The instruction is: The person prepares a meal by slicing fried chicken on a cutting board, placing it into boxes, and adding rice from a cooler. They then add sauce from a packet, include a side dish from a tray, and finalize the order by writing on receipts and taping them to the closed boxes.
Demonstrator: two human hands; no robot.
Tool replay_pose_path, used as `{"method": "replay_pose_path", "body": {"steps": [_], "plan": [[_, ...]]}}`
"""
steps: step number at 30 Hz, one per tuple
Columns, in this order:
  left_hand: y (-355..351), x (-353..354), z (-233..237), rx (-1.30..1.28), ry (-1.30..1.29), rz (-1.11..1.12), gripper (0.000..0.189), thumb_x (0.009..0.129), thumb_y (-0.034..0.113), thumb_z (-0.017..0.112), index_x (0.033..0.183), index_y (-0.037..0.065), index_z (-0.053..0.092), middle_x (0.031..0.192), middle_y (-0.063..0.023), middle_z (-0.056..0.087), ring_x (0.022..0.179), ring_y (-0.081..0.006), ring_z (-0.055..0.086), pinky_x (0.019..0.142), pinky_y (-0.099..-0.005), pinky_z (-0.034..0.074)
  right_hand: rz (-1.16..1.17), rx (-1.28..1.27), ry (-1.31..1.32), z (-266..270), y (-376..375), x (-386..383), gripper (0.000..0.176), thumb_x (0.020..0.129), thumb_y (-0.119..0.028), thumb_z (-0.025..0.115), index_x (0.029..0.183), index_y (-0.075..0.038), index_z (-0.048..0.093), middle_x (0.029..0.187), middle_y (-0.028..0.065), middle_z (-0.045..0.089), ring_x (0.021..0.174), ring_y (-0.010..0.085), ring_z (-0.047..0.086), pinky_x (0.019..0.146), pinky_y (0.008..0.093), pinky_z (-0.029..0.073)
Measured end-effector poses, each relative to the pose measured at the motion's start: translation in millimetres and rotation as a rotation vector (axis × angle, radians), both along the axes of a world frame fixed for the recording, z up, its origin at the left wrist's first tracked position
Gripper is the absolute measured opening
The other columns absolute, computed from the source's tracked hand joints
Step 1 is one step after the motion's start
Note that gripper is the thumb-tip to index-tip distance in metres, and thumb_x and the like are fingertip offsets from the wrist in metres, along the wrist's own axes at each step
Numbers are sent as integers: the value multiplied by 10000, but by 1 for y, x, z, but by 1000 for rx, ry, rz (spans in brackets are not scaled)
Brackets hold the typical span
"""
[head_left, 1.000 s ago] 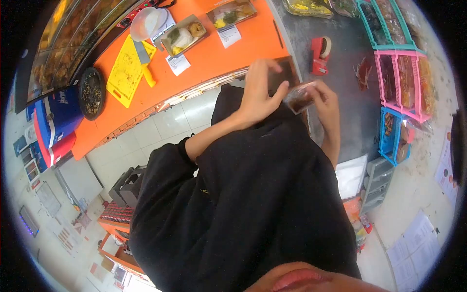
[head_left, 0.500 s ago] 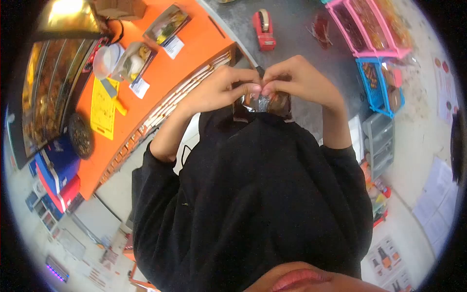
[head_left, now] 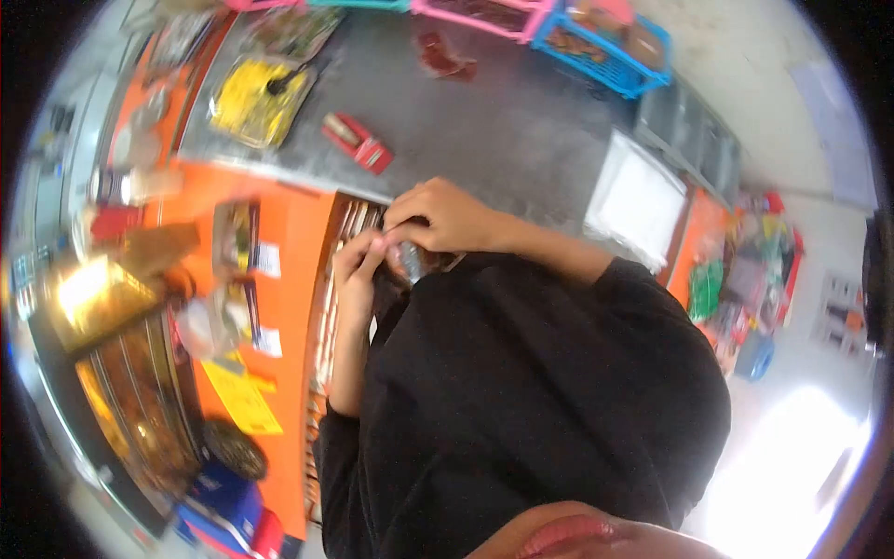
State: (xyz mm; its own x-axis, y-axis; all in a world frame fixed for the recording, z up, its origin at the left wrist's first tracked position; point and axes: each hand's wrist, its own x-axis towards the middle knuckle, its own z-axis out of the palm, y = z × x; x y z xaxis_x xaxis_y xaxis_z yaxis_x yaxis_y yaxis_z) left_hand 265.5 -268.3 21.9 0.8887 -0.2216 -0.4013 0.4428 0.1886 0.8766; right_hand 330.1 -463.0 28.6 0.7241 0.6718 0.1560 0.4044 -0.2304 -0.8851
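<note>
Both hands meet in front of my chest, at the edge of the grey table. Between them is a small clear, shiny plastic packet (head_left: 411, 265) with brownish contents that I cannot make out. My left hand (head_left: 356, 259) pinches its upper edge between thumb and fingers. Beside it, my right hand (head_left: 440, 216) is closed with bent fingers at the same edge. The fingertips of the two hands touch. The packet's lower part is hidden by the black shirt (head_left: 521, 373).
A red tape dispenser (head_left: 358, 143) lies on the grey table (head_left: 521, 140), near a yellow packet (head_left: 259, 101) and a dark red packet (head_left: 444, 58). Blue basket (head_left: 601, 51) and white plastic sheets (head_left: 635, 200) are to the right. An orange counter (head_left: 289, 219) with a glass display case (head_left: 140, 401) stands left.
The view has swung round, bringing more of the grey table and the white sheets into sight. My hands, still on the packet, now appear lower and further left, with the right hand higher.
</note>
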Motion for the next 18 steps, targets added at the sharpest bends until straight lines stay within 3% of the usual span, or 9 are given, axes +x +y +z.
{"method": "replay_pose_path", "body": {"steps": [3,5,7,9,10,11,14,16,18], "plan": [[8,11,-9,123,-21,-217,243,991,187,542,897,-12,645,790,-52,663,726,-93,602,690,-229,457,-184,78,184,-23,-20,4,225,883,-302,651,996,-109,677,949,121,661,905,264,620,830,392,479],[18,13,-18,70,38,-307,180,925,137,635,1030,-9,643,899,-27,674,825,-84,611,755,-226,462,-413,-99,54,-63,-53,16,361,885,-380,650,1117,-104,648,1053,146,639,991,290,603,866,421,476],[34,14,-41,-26,101,-428,356,817,60,738,1147,-5,620,1004,-15,666,916,-92,607,813,-229,466,-699,-344,115,-124,-109,44,420,858,-399,669,1119,-70,651,1041,157,643,1015,305,607,887,428,473],[32,14,-37,-29,174,-450,369,806,40,739,1152,-4,619,1017,-20,663,928,-98,603,814,-228,467,-939,-508,271,-187,-187,85,331,833,-260,656,1090,-50,659,1112,181,638,1075,338,589,926,424,467],[31,15,-36,-39,244,-467,383,795,20,740,1157,-2,617,1030,-25,659,939,-103,600,814,-228,468,-1080,-695,4,-226,-230,105,329,783,-127,625,1087,-2,649,1091,215,632,1031,376,609,854,453,508],[33,19,-38,-107,376,-515,408,773,-22,741,1161,-6,616,1082,-40,650,980,-110,598,839,-239,482,-1249,-797,-19,-265,-273,128,343,777,-95,613,1103,9,623,1138,232,603,1027,392,607,874,447,510],[25,12,-29,-146,466,-522,477,737,-46,761,1184,-8,601,1118,-65,647,985,-134,620,847,-254,510,-1287,-899,-75,-279,-356,155,328,873,-106,502,1168,13,582,1230,223,559,1110,404,565,953,459,472],[28,7,-39,-165,521,-466,537,713,-76,760,1210,3,574,1112,-80,647,986,-160,642,838,-282,548,-1238,-972,-148,-276,-373,153,339,947,-164,427,1205,10,561,1249,230,545,1147,419,540,979,481,441],[17,0,-33,-157,415,-26,585,717,-89,746,1247,18,526,1038,-78,660,944,-186,663,801,-314,575,-1446,-679,49,-279,-382,164,360,984,-220,397,1234,0,536,1235,235,554,1148,430,538,985,510,420]]}}
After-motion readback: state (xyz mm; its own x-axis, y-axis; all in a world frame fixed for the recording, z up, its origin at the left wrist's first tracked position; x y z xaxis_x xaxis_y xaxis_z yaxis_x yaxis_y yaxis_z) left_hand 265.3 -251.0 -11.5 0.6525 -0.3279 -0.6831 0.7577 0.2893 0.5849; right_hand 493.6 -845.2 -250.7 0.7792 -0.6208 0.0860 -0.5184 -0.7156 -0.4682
